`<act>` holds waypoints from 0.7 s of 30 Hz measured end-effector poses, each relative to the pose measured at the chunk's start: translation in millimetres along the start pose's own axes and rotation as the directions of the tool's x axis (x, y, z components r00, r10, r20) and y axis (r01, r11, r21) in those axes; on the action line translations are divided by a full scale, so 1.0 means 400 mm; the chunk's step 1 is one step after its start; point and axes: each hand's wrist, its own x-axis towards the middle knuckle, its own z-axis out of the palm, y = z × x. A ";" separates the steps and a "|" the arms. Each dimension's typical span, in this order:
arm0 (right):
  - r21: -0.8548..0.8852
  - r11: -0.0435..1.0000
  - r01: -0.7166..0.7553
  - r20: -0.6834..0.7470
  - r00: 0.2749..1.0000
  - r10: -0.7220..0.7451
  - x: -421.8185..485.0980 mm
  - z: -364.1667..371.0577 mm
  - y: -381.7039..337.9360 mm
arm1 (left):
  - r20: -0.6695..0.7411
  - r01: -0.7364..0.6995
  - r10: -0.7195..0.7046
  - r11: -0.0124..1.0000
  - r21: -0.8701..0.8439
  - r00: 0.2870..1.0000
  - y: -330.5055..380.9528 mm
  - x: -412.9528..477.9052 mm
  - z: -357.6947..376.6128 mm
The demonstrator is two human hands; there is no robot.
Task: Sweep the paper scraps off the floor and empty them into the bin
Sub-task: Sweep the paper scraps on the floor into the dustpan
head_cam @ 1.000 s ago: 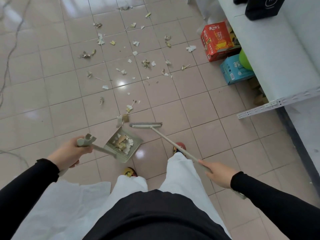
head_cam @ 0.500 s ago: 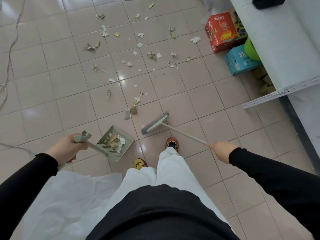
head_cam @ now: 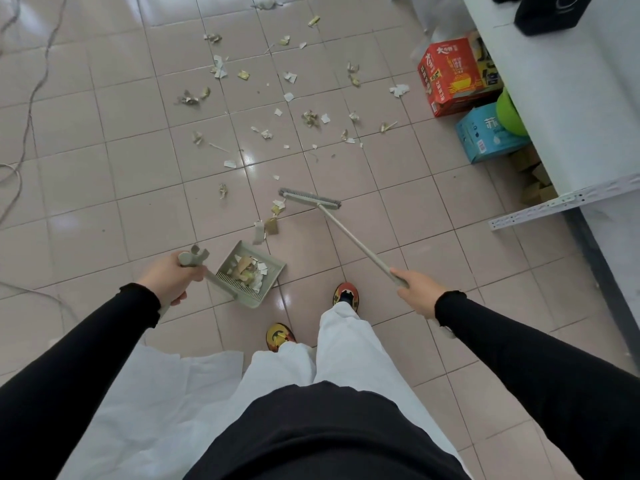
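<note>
Between hands (head_cam: pixel 169 278), scraps (head_cam: pixel 273 216) ahead.

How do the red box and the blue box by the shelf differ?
The red box lies farther from the person; the blue box lies nearer. The red one looks larger, and a green ball overlaps the blue one. Both sit on the floor beside the white shelf.

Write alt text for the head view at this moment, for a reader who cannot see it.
A person looks down at a tiled floor, left hand holding a dustpan partly filled with scraps, right hand holding a broom set beyond a few nearby scraps. Many paper scraps lie farther ahead; red and blue boxes sit at right.
</note>
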 end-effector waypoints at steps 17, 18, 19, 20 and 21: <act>0.041 0.999 -0.013 0.290 0.957 0.001 -0.086 0.083 -0.109 | 0.019 0.041 -0.040 0.996 -0.078 0.999 0.048 0.070 -0.051; 0.045 0.999 -0.013 0.291 0.957 -0.001 -0.119 0.073 -0.100 | 0.024 0.039 -0.037 0.997 -0.074 0.999 0.046 0.070 -0.050; 0.043 0.999 -0.006 0.280 0.960 -0.006 -0.138 0.069 -0.098 | 0.027 0.038 -0.036 0.997 -0.072 0.999 0.044 0.068 -0.050; 0.037 0.999 0.011 0.257 0.966 -0.020 -0.135 0.073 -0.106 | 0.027 0.039 -0.037 0.997 -0.073 0.999 0.043 0.067 -0.049; 0.033 0.999 0.033 0.223 0.974 -0.039 -0.120 0.082 -0.124 | 0.025 0.039 -0.037 0.996 -0.077 0.999 0.040 0.066 -0.049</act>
